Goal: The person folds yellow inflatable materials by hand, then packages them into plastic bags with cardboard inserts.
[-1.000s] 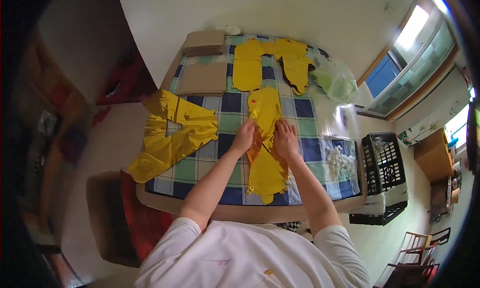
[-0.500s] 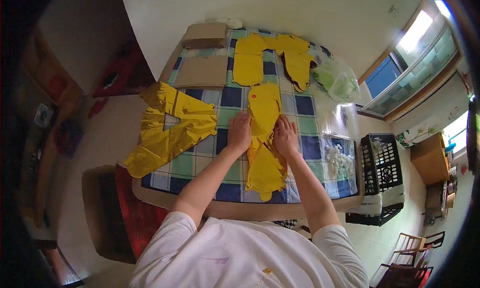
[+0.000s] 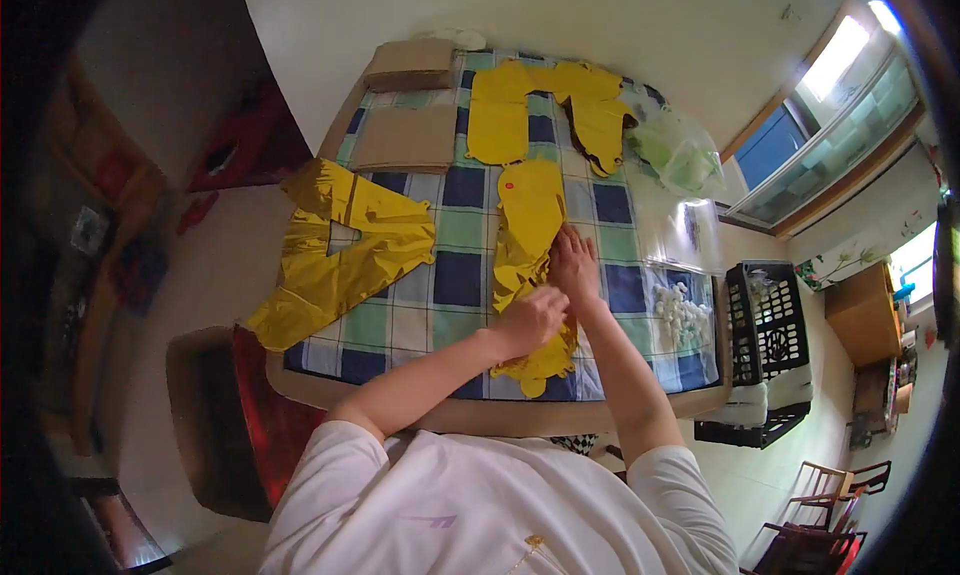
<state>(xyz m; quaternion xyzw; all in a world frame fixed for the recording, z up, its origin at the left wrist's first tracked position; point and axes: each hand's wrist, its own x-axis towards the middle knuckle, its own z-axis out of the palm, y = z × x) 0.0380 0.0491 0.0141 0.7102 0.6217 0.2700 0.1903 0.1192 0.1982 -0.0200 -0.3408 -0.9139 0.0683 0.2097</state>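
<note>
A crumpled gold foil balloon [image 3: 530, 210], lying flat with a small red spot near its far end, stretches toward me down the middle of the table. My left hand [image 3: 532, 322] is over its near half, the fingers curled together on the foil and partly hiding it. Along the balloon's right edge rests my right hand [image 3: 574, 267], fingers stretched out and flat. To the left is a gold foil balloon shaped like a letter A [image 3: 345, 250]. Another gold foil balloon [image 3: 497, 125], bent like an arch, lies at the far side.
A checked cloth [image 3: 463, 235] covers the table. Two brown cardboard pieces [image 3: 405, 140] lie at the back left. Clear plastic with something green [image 3: 675, 155], a clear sheet [image 3: 690, 237] and small white pieces [image 3: 682, 315] are on the right. Beside the table stands a black crate [image 3: 765, 325].
My left hand has moved from the balloon's left edge toward me and right, onto its near half, and its fingers have curled. My right hand has stayed nearly in place.
</note>
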